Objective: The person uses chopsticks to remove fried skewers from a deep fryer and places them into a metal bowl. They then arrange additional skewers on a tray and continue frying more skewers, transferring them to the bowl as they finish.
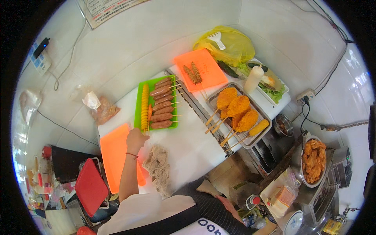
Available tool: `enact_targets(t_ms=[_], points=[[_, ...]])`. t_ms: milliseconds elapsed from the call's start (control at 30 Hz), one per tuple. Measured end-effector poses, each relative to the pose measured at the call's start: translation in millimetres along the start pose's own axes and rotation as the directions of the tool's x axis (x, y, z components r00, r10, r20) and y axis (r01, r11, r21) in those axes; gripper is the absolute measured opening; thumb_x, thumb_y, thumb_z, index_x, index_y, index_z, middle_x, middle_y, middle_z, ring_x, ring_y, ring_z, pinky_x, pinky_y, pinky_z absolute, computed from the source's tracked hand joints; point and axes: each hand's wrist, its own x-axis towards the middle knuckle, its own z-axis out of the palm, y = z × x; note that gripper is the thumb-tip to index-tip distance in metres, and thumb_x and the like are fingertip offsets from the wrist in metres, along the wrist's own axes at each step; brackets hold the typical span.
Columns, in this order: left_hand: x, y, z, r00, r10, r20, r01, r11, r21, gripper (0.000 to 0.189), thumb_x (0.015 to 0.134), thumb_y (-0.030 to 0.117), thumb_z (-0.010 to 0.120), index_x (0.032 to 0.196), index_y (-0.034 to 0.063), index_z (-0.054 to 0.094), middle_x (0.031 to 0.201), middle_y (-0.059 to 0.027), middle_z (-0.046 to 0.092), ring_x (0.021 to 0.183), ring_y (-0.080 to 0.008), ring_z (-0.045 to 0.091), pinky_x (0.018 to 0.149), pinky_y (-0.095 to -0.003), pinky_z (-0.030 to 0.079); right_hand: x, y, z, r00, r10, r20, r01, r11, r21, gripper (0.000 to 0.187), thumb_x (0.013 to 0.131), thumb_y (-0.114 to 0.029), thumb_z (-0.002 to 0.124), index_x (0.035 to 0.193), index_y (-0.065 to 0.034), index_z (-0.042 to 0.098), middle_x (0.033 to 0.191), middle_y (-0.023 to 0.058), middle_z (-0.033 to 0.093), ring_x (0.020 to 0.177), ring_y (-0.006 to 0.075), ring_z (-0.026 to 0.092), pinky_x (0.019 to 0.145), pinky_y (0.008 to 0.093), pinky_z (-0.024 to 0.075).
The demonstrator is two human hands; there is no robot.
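Note:
My left hand [137,141], with a thin red cord at the wrist, has its fingers around the stick end of a yellow spiral-cut skewer [144,107]. That skewer lies along the left side of a green tray [137,101]. Beside it are a thin orange skewer [149,113] and a row of several brown sausages on sticks [162,111]. Under my forearm is an orange tray [113,160]; a crumpled beige cloth [157,167] lies to its right. My right hand is out of view.
A metal tray [258,138] bears several breaded skewers [238,105]. Behind it are an orange board [211,73] with two skewers, a squeeze bottle [254,79] and a yellow bag [238,44]. Fried pieces [314,160] fill a bowl at right. A bag of food [104,110] stands at left.

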Motion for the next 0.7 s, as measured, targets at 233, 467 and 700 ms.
enact_targets(t_ms=[233, 467, 700], points=[[-2, -22, 19, 0.994, 0.019, -0.109, -0.041, 0.979, -0.198, 0.025, 0.069, 0.022, 0.07, 0.054, 0.0016, 0.065, 0.046, -0.0088, 0.059, 0.043, -0.021, 0.061, 0.051, -0.0328, 0.051, 1, 0, -9, 0.999, -0.029, 0.034, 0.034, 0.986, -0.163, 0.039, 0.099, -0.022, 0.041, 0.136, -0.0104, 0.044, 0.133, 0.0143, 0.047, 0.124, 0.0269, 0.043, 0.103, 0.0339, 0.0323], [8, -35, 27, 0.994, 0.008, -0.105, -0.039, 0.956, -0.29, 0.021, 0.071, 0.015, 0.065, 0.055, 0.0013, 0.066, 0.047, -0.0097, 0.06, 0.045, -0.0196, 0.062, 0.053, -0.0319, 0.053, 3, 6, -10, 0.999, -0.043, 0.033, 0.049, 0.974, -0.222, 0.039, 0.1, -0.024, 0.039, 0.136, -0.0086, 0.043, 0.133, 0.014, 0.047, 0.125, 0.028, 0.042, 0.104, 0.0345, 0.031], [11, -39, 33, 0.996, 0.008, -0.087, -0.04, 0.931, -0.364, 0.02, 0.073, 0.012, 0.061, 0.059, -0.0005, 0.067, 0.049, -0.0119, 0.061, 0.045, -0.0197, 0.062, 0.051, -0.031, 0.053, 1, -8, -8, 0.997, -0.079, 0.022, 0.081, 0.976, -0.203, 0.039, 0.099, -0.023, 0.04, 0.136, -0.0088, 0.043, 0.134, 0.0135, 0.047, 0.125, 0.028, 0.042, 0.105, 0.0347, 0.0308]])
